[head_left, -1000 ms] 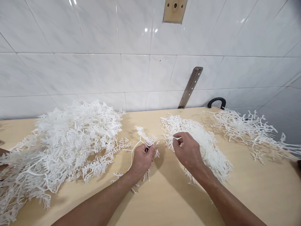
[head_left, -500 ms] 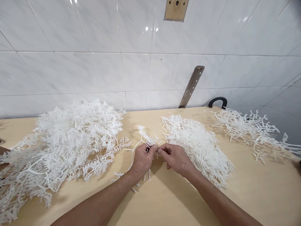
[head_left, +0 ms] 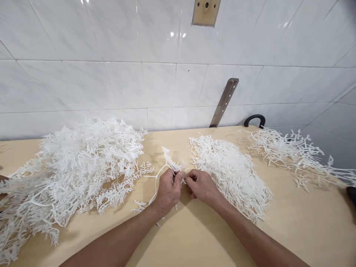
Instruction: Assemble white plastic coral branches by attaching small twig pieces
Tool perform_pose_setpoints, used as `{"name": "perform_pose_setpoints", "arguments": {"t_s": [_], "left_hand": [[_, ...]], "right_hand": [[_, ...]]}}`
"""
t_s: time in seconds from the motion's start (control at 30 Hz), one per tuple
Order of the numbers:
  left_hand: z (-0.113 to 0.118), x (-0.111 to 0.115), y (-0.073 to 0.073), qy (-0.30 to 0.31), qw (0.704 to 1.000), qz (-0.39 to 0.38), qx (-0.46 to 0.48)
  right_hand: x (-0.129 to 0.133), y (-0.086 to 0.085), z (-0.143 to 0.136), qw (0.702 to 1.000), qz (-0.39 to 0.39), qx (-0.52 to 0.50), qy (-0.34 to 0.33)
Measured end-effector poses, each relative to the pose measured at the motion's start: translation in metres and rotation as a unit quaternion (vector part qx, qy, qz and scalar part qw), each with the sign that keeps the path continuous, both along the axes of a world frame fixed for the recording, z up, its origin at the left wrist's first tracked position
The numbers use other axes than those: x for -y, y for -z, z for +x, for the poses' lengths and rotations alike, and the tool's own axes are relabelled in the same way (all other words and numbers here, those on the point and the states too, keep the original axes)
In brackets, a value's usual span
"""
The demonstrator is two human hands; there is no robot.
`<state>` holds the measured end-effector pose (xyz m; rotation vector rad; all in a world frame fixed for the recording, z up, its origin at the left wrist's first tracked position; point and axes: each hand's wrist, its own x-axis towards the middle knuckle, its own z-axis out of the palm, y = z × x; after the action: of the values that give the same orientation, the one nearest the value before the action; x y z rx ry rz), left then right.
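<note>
Between thumb and fingers, my left hand point(head_left: 170, 188) grips a white plastic branch point(head_left: 158, 175) with a curved stem and comb-like sprigs. My right hand point(head_left: 202, 184) is closed in a pinch just to the right of it, fingertips close to the sprigs; what lies in the pinch is too small to make out. Left of my hands spreads a big heap of feathery white branches point(head_left: 91, 163). Beside my right hand lies a flatter pile of small white sprigs point(head_left: 230, 170).
Bare, mostly stripped white stems point(head_left: 286, 148) lie at the right of the wooden tabletop point(head_left: 189, 237). A black curved handle point(head_left: 254, 118) and a metal strip point(head_left: 224, 102) stand at the back edge, against the tiled wall point(head_left: 119, 85).
My hands stay at the same spot, with the right fingertips drawn slightly apart from the left and re-pinched. The whole view has shifted a little.
</note>
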<state>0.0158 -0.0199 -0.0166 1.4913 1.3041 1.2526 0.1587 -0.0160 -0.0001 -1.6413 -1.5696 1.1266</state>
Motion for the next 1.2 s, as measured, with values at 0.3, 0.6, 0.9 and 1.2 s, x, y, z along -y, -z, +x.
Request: {"name": "perform_pose_setpoints", "arguments": {"t_s": [0.3,0.6,0.9,1.2], "left_hand": [[-0.001,-0.008,-0.001,0.024,0.989,-0.083,0.116],[0.000,-0.009,-0.005,0.015,0.982,-0.115,0.152],[-0.001,-0.007,-0.010,0.023,0.977,-0.125,0.171],[-0.001,-0.007,-0.012,0.035,0.980,-0.119,0.153]], "right_hand": [[-0.011,0.007,0.019,0.994,0.001,-0.099,0.052],[-0.004,-0.002,0.019,0.986,-0.005,-0.168,-0.010],[-0.009,-0.002,0.025,0.971,-0.023,-0.237,0.001],[-0.008,-0.001,0.026,0.966,-0.100,-0.210,-0.110]]}}
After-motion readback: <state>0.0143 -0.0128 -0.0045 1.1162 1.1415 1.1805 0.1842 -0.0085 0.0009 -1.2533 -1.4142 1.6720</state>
